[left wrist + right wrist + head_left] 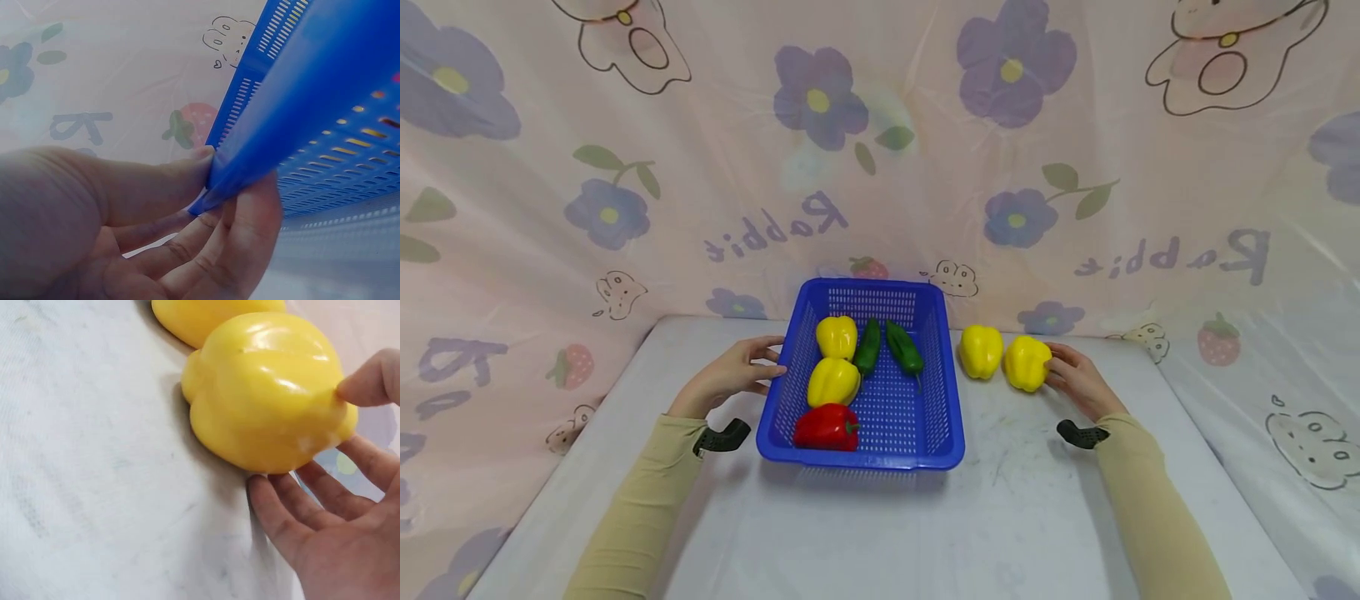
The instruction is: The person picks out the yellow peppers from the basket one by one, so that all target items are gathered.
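Over on the right, the right hand [1081,382] has the outer yellow bell pepper [1027,364] between its thumb and fingers: thumb tip on one side, the other fingers spread apart along the opposite edge. And it's a glossy one! Bright yellow, plump, deeply lobed, with white highlights gleaming along its ridges. It sits at the white tabletop [850,533], right of the basket, with a second yellow pepper [981,352] just beside it, equally shiny.

Across to the left hand [730,375], pinching the rim of the blue basket [862,461], thumb against one side, fingers curled beneath. Perforated walls, rectangular shape, and inside: two yellow peppers [833,383], a deep red pepper [825,427] lying sideways, and two slim, dark green peppers [867,350].
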Available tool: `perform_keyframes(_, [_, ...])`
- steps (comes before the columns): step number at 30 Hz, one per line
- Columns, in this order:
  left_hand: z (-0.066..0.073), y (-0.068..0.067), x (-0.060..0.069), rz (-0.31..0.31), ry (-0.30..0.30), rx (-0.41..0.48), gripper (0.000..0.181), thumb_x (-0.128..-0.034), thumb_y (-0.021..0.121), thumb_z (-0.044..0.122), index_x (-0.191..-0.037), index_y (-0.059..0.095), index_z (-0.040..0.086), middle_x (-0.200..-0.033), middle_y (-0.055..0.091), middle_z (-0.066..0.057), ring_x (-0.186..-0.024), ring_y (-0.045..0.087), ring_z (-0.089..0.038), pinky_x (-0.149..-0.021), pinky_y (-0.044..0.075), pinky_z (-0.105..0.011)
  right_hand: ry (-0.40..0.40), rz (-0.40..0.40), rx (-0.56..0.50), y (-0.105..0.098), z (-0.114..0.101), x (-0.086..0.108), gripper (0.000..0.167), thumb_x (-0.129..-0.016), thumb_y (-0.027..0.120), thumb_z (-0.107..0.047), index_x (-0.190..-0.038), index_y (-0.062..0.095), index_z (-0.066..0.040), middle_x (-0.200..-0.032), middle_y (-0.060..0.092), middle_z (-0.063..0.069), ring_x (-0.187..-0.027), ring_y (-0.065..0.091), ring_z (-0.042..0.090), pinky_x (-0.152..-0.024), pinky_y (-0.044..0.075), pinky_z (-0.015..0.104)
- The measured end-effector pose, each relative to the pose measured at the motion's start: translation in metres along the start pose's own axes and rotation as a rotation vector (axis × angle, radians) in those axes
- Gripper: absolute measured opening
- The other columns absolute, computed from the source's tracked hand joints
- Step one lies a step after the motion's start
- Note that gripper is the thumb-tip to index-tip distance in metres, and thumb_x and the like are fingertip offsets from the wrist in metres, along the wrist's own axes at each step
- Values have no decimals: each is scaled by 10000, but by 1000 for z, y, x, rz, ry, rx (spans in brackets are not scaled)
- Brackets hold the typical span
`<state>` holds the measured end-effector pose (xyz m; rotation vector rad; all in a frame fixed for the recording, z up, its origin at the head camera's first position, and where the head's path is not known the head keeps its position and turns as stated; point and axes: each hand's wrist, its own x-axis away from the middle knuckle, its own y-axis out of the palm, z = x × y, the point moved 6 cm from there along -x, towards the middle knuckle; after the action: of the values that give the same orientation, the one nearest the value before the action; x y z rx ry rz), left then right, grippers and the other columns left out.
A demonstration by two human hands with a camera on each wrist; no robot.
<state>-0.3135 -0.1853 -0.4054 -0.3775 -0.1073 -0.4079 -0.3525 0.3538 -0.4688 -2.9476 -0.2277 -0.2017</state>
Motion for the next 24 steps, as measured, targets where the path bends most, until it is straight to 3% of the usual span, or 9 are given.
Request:
perform_keyframes(12, [2,1,-1,-7,12,3,647,-943,599,85,-1480,257,-29,-1199,506,-268,-904,626,-281,-760,568,-412,14,19,-12,1,2,-6,591,-1013,438,-160,-1514,160,-16,-1520,180,227,-1246,365,262,-1031,400,360])
perform_keyframes(19, [1,0,-1,0,10,-5,647,-940,603,81,-1480,262,-24,-1202,503,-268,-907,626,-287,-761,568,-413,45,42,-44,4,-3,-7,580,-1013,384,-125,-1526,132,-30,-1539,145,233,-1277,334,287,-1093,291,480])
perform_keyframes(24, [1,0,-2,1,5,-2,650,-940,602,81,-1481,258,-25,-1207,500,-270,-908,627,-283,-762,567,-413,35,81,-32,1,2,-12,567,-1015,391,-172,-1523,174,-46,-1534,179,208,-1269,350,282,-1084,314,465])
